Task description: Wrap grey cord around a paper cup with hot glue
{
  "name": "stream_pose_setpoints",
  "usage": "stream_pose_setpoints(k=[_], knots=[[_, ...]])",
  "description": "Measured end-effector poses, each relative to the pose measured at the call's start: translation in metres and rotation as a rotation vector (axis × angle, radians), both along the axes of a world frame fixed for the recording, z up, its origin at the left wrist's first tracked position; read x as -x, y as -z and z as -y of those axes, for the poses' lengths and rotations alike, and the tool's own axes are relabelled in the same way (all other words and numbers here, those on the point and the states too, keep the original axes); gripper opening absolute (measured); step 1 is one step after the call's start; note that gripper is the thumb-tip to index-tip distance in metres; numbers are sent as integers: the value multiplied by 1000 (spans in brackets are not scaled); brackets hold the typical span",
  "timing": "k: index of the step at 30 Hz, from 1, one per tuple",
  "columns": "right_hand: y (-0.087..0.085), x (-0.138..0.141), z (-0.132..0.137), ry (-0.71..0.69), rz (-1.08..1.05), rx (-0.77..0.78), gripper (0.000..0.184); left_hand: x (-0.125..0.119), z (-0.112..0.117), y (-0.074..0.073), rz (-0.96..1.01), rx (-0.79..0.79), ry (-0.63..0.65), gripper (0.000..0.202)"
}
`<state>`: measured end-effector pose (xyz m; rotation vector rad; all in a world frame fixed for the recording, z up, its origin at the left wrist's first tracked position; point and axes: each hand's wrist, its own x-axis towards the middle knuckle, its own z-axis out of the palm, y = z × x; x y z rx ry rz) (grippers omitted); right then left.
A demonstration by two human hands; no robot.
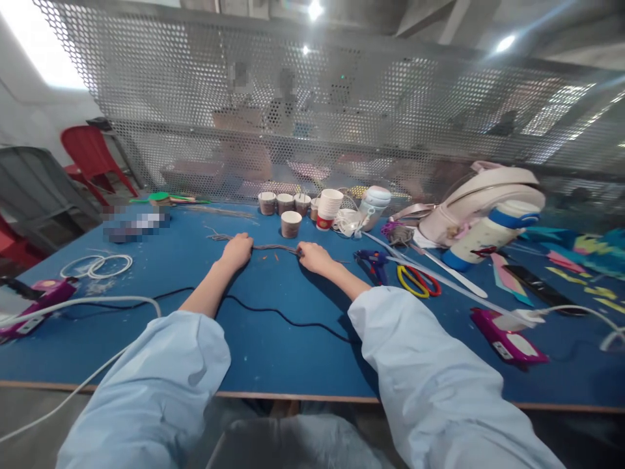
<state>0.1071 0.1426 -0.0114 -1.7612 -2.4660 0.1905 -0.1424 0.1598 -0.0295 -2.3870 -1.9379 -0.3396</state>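
A bundle of thin grey-brown cord strands (274,247) stretches sideways just above or on the blue table. My left hand (238,251) is closed around its left part, and loose ends fan out beyond that hand. At the other end my right hand (314,256) pinches the bundle, with a thin end showing past it. Small orange scraps (276,256) lie between the hands. Just behind them stands a paper cup (291,224) wrapped in brownish cord. Several similar wrapped cups (284,204) line up farther back.
Stacked paper cups (330,208), a white bottle (375,205) and a bag (481,195) stand behind. To the right are a blue glue gun (375,260), scissors (418,281) and a purple power strip (510,342). A black cable (288,319) crosses the blue table (293,365). White cord coils (97,266) lie left.
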Motion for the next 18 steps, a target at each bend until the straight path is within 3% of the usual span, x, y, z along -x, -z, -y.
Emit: stream_pose_setpoints(k=[6, 9, 18], knots=[[-3, 17, -9, -98, -120, -4, 32, 42, 10, -7, -9, -54, -215, 33], [-5, 15, -12, -108, -176, 8, 31, 50, 16, -10, 21, -90, -309, 30], [-17, -36, -40, 186, -369, -112, 31, 36, 25, -25, 190, -216, -437, 56]])
